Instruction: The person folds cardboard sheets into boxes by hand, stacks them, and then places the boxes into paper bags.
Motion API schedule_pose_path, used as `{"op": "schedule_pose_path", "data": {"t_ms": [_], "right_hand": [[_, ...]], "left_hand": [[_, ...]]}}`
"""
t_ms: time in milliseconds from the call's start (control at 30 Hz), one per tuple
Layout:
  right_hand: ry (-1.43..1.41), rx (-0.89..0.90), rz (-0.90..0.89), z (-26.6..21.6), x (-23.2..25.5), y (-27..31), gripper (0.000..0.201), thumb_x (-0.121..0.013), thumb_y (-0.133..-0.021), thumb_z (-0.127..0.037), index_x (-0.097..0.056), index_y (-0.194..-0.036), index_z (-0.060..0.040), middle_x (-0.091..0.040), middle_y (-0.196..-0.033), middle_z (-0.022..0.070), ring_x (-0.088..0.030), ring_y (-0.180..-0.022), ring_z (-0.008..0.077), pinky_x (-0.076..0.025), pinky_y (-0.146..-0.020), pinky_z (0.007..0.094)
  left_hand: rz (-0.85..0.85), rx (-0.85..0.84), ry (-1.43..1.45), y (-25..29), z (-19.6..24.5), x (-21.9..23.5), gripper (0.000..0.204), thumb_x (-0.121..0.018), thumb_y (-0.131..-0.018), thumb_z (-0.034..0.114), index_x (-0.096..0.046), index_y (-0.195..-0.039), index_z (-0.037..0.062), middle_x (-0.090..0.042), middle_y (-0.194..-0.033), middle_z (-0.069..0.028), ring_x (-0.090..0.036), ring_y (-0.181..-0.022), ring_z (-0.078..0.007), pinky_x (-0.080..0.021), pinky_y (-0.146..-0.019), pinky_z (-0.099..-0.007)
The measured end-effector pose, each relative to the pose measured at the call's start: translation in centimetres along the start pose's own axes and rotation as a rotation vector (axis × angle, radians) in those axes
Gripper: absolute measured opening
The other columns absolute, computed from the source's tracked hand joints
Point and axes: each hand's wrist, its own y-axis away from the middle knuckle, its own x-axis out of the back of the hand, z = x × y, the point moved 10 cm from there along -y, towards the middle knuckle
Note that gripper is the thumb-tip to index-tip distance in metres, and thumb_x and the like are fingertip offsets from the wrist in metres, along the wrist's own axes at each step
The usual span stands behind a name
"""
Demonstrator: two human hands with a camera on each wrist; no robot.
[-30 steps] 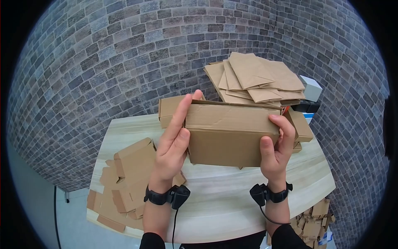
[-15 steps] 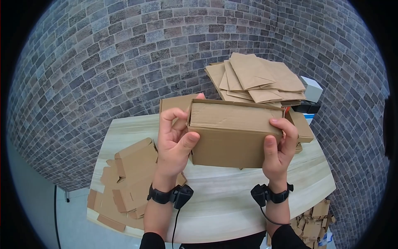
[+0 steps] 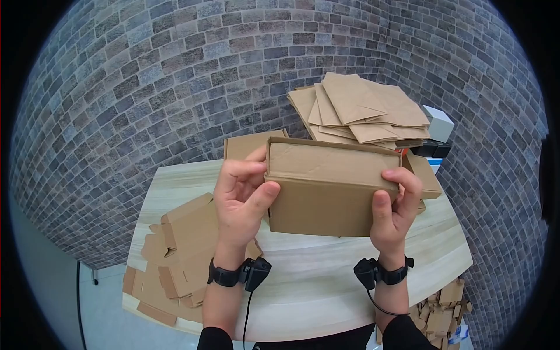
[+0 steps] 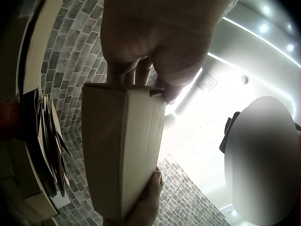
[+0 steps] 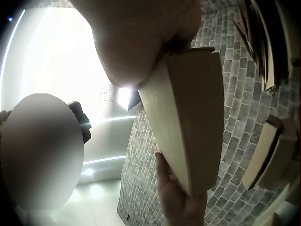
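Note:
A brown cardboard box (image 3: 326,204) is held up over the table between both hands, its long side toward me. At its left end my left hand (image 3: 236,201) pinches the edge, thumb on the front corner and fingers bent against the end. My right hand (image 3: 399,213) grips the opposite end, thumb on the front face and index finger on the top panel. A raised cardboard rim runs along the box's far top edge. The left wrist view shows the box (image 4: 113,150) below the left palm; from the right wrist, the box (image 5: 200,122) appears under the right palm.
Flattened cardboard blanks (image 3: 186,251) lie on the table's left side. Behind the held box stands another box (image 3: 251,144). Kraft paper bags (image 3: 367,108) are piled at the back right, near a white box (image 3: 437,123). More cardboard (image 3: 440,315) lies on the floor, lower right.
My left fingers, straight along the box's end at first, have bent, and the thumb has moved onto the front corner. The box has shifted slightly right; the right hand keeps its grip.

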Motion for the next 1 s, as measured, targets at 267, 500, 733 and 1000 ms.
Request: {"op": "schedule_pose_path", "data": {"t_ms": [267, 500, 733, 1000], "right_hand": [[-0.059, 0.026, -0.057, -0.5, -0.7, -0.4, 0.027, -0.061, -0.096, -0.016, -0.051, -0.119, -0.0046, -0.054, -0.118, 0.0172, -0.052, -0.104, 0.0225, -0.042, -0.090, 0.0322], [-0.090, 0.085, -0.112, -0.9, -1.2, -0.9, 0.030, -0.060, -0.097, -0.018, -0.047, -0.121, -0.0044, -0.045, -0.137, 0.0315, -0.050, -0.127, 0.0325, -0.043, -0.101, 0.0398], [-0.265, -0.019, -0.016, -0.8, -1.1, -0.6, 0.051, -0.059, -0.099, -0.022, -0.033, -0.138, -0.0033, -0.047, -0.137, 0.0297, -0.054, -0.122, 0.0279, -0.045, -0.100, 0.0372], [-0.176, -0.294, 0.044, 0.8, -1.6, -0.2, 0.054, -0.045, -0.102, -0.037, -0.044, -0.136, 0.0047, -0.059, -0.128, 0.0175, -0.056, -0.115, 0.0185, -0.042, -0.101, 0.0328]], "left_hand": [[-0.068, -0.106, -0.064, 0.2, 1.0, -1.9, 0.052, -0.070, -0.092, 0.012, -0.040, -0.133, 0.0061, -0.051, -0.139, -0.0248, -0.055, -0.123, -0.0251, -0.047, -0.101, -0.0358], [-0.003, -0.102, -0.133, 0.5, 0.4, -1.2, 0.037, -0.052, -0.103, 0.027, -0.045, -0.135, 0.0100, -0.052, -0.138, -0.0244, -0.054, -0.124, -0.0239, -0.045, -0.103, -0.0371], [0.049, -0.048, -0.007, 0.4, 0.1, -1.1, 0.025, -0.046, -0.104, 0.021, -0.051, -0.126, 0.0102, -0.053, -0.137, -0.0241, -0.056, -0.120, -0.0224, -0.048, -0.101, -0.0369], [0.125, 0.108, -0.059, 0.3, -0.1, -1.1, 0.048, -0.042, -0.093, 0.015, -0.043, -0.139, 0.0007, -0.056, -0.134, -0.0212, -0.057, -0.119, -0.0225, -0.048, -0.101, -0.0365]]}}
